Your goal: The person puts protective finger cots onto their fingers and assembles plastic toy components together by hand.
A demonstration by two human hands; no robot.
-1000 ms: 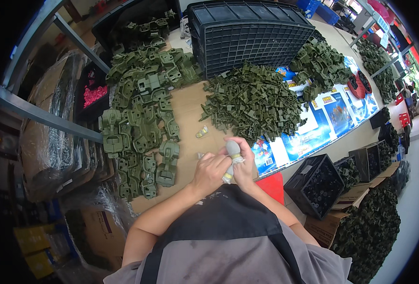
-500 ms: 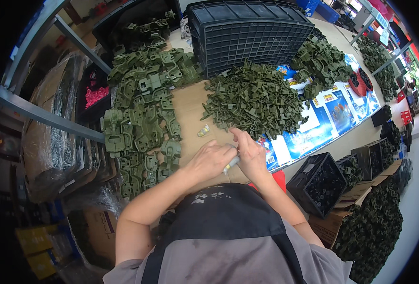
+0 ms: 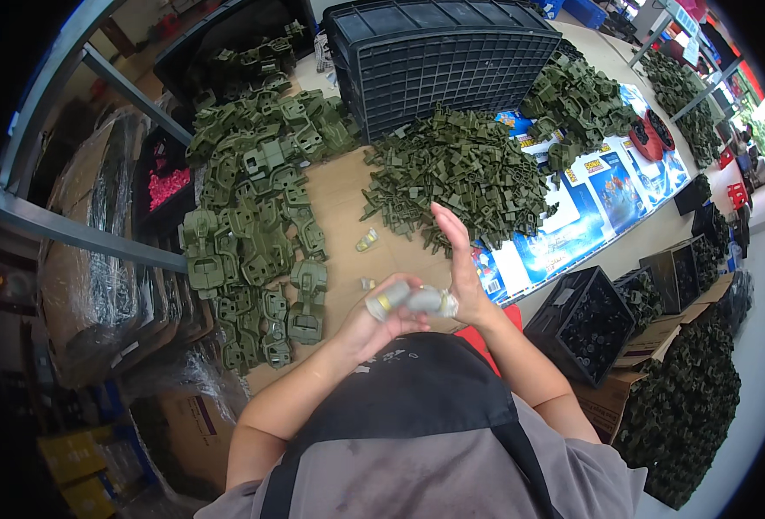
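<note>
My left hand [image 3: 363, 330] is turned partly palm up in front of the apron. Its fingers curl round a blurred, pale grey piece with a yellow band [image 3: 386, 300]. Just to the right, my right hand [image 3: 464, 278] has its fingers stretched up and together. A second pale grey, shiny piece [image 3: 432, 302] shows at the thumb side of that hand; whether it covers the thumb is smeared by motion. On the brown cardboard [image 3: 337, 195] beyond the hands lie a small white-and-yellow piece [image 3: 368, 240] and a similar one [image 3: 368, 283] beside the left hand.
Green moulded plastic parts [image 3: 261, 208] cover the left of the table. A heap of small green parts [image 3: 460, 177] lies ahead, before a large black crate [image 3: 443, 65]. Printed blue sheets [image 3: 542, 255] lie to the right. Black bins [image 3: 579, 324] of parts stand beyond the right edge.
My hands have drawn nearer to the apron and turned. My right fingers have straightened from a bent grip. The small piece beside my left hand has come into view.
</note>
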